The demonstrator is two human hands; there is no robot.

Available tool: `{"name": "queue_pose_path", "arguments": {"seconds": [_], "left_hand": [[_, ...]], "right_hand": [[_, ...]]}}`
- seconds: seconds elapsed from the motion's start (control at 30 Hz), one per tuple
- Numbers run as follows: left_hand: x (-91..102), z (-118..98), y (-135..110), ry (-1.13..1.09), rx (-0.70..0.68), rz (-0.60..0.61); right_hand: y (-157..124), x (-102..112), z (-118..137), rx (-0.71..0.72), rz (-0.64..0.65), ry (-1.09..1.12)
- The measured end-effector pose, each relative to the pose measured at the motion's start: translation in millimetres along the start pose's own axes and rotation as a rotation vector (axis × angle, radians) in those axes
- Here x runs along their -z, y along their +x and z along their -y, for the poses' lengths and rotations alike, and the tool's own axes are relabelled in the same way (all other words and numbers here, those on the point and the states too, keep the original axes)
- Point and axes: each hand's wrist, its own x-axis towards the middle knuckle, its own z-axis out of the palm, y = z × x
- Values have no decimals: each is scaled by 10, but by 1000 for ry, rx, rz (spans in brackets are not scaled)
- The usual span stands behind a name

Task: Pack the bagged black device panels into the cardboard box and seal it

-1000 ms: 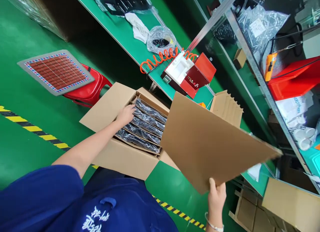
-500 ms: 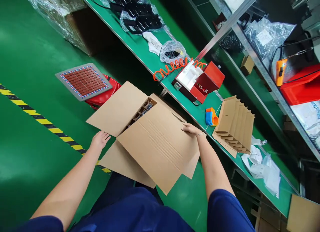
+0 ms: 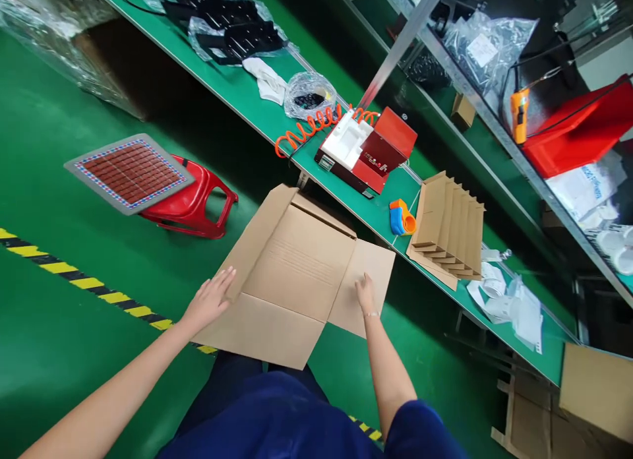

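A brown cardboard box (image 3: 277, 327) stands on the green floor in front of me, its flaps spread out. A flat cardboard sheet (image 3: 299, 264) lies inside the opening and hides the packed contents. My left hand (image 3: 210, 301) is open, fingers stretched, and rests on the left flap (image 3: 252, 238). On the right flap (image 3: 368, 274) lies my right hand (image 3: 364, 294), open, with its fingers flat. Neither hand holds anything.
A red plastic stool (image 3: 190, 202) with a patterned cushion (image 3: 129, 172) stands left of the box. Behind it runs a green workbench (image 3: 237, 57) with a red-and-white device (image 3: 366, 149), an orange coiled hose (image 3: 309, 124), a tape dispenser (image 3: 401, 218) and stacked cardboard dividers (image 3: 448, 225). More cartons (image 3: 596, 396) sit at lower right.
The cardboard sheet that my right hand held up has come down into the box and covers the black bagged parts. My left hand left the box's inside and moved to the left flap.
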Motion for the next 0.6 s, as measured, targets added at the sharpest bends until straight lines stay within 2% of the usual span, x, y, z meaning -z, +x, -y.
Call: {"name": "queue_pose_path", "arguments": {"seconds": [0.1,0.2,0.27,0.33,0.37,0.43,0.5,0.57,0.6], "left_hand": [[-282,-195,76,248,-67,177],[-410,-240,146,318,-39,229],[-401,-214,161,324,-30,193],[-369,-209,162,346,-20,144],[-362,-228,166,363,-5,115],[-382,-305,190,389,47,60],[-419,-398,242,395,104,19],[-415,-453,308,373,146,14],[-384,-458,337,344,154,44]], "right_hand": [[-461,35,-537,-182,-111,17],[-619,179,-872,-273,-75,77],[-688,294,-975,-240,2,126],[-816,304,-937,-133,74,171],[-897,240,-856,-61,107,189],[-1044,-35,-586,110,185,215],[-1100,-452,-247,299,321,208],[-1027,-897,75,580,527,24],[-948,-1096,215,661,563,-57]]}}
